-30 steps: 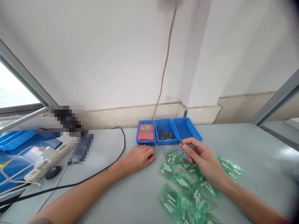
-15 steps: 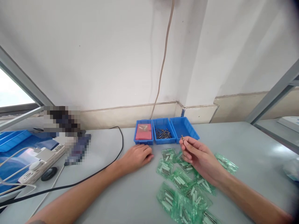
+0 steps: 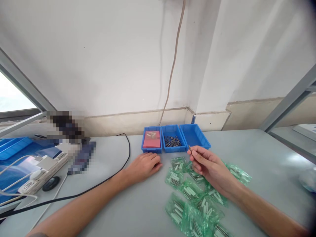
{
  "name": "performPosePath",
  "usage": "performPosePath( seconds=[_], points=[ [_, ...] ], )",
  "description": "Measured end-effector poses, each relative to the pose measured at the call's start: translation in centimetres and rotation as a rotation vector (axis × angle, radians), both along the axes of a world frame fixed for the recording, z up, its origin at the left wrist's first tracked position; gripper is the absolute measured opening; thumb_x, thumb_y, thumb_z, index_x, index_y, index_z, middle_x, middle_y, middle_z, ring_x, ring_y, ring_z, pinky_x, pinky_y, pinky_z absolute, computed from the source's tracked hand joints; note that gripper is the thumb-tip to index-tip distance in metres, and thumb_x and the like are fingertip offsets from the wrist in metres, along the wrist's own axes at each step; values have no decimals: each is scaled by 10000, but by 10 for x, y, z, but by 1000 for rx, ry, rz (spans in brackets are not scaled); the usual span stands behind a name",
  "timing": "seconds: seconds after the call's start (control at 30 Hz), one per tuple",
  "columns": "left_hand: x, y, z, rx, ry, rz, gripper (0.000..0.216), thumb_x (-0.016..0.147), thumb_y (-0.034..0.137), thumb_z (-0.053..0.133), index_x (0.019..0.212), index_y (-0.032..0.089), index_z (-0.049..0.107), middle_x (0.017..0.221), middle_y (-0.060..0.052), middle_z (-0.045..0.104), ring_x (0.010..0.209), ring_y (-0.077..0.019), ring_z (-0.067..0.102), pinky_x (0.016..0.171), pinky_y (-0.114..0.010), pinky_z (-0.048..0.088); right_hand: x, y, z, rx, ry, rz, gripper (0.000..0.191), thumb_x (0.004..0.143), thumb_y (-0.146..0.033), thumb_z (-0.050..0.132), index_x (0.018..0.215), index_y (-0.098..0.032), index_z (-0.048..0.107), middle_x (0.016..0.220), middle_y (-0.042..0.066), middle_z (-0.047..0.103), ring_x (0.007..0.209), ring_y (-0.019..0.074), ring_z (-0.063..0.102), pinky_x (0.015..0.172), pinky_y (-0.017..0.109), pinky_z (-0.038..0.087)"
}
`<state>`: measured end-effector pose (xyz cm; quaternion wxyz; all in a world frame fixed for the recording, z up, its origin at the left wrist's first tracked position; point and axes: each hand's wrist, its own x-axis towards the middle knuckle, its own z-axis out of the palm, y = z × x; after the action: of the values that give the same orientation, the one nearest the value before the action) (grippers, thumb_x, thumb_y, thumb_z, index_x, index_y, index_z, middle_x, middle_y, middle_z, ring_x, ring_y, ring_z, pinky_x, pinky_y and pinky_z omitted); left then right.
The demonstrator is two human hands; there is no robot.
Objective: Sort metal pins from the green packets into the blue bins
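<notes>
My right hand (image 3: pixel 209 166) pinches a thin metal screw (image 3: pixel 190 148) between thumb and fingertips, its end pointing up in front of the right-hand blue bin (image 3: pixel 195 133). Under and around that hand lie several green plastic bags (image 3: pixel 191 191) of metal screws and pale plugs. Similar loose screws (image 3: pixel 172 141) fill the bottom of the middle blue bin (image 3: pixel 174 127). My left hand (image 3: pixel 144 164) rests on the table with its fingers curled together, close to the front of the left blue bin (image 3: pixel 151 151), and I see nothing in it.
Pink sheets (image 3: pixel 151 141) with a small clear bag on top lie in the left bin. A black cable (image 3: pixel 98 186) runs across the table by my left forearm. On the left are a power strip (image 3: pixel 44 174), a black mouse (image 3: pixel 51 183) and a blurred-out patch. A wall stands behind.
My right hand has shifted slightly left, and the screw in its fingertips has tilted a little. My left hand stays where it was.
</notes>
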<state>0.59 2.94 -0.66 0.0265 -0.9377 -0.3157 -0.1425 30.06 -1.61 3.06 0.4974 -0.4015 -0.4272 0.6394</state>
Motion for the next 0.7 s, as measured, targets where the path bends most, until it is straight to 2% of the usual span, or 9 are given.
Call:
performPosePath(
  seconds=[0.2,0.3,0.47,0.57,0.7],
  points=[
    [0,-1,2,-24,-7,18,200,1116,323,510,972,201,575,906,-24,688,816,-193,646,738,-311,438,-1,-1,-1,69,-64,-7,331,953,-545,765,953,-219,711,838,-1,575,598,94,389,536,254,320],
    [0,-1,1,-22,-11,12,197,1116,316,507,971,202,578,902,-22,683,807,-191,642,737,-309,441,0,-1,-6,161,-204,-28,348,998,-579,687,991,-231,700,855,8,609,600,107,426,556,274,351],
    [-1,-1,1,-14,-8,8,189,1114,316,511,982,201,580,906,-20,682,812,-194,644,748,-314,452,1,-2,-12,335,-485,-153,304,1034,-570,615,1100,-280,677,884,14,637,649,164,502,618,325,432],
    [0,-1,2,-14,-3,3,197,1115,306,505,966,200,577,879,-15,676,802,-193,642,739,-311,450,0,-4,-10,419,-634,-154,240,1062,-506,584,1029,-279,656,793,-1,584,677,190,505,644,339,424],
    [0,-1,3,-11,-6,6,217,1122,312,487,957,201,577,877,-17,674,789,-187,636,722,-306,441,-1,-6,-7,481,-711,-136,193,1071,-443,581,984,-276,624,807,1,598,718,205,526,668,347,410]
  ],
)
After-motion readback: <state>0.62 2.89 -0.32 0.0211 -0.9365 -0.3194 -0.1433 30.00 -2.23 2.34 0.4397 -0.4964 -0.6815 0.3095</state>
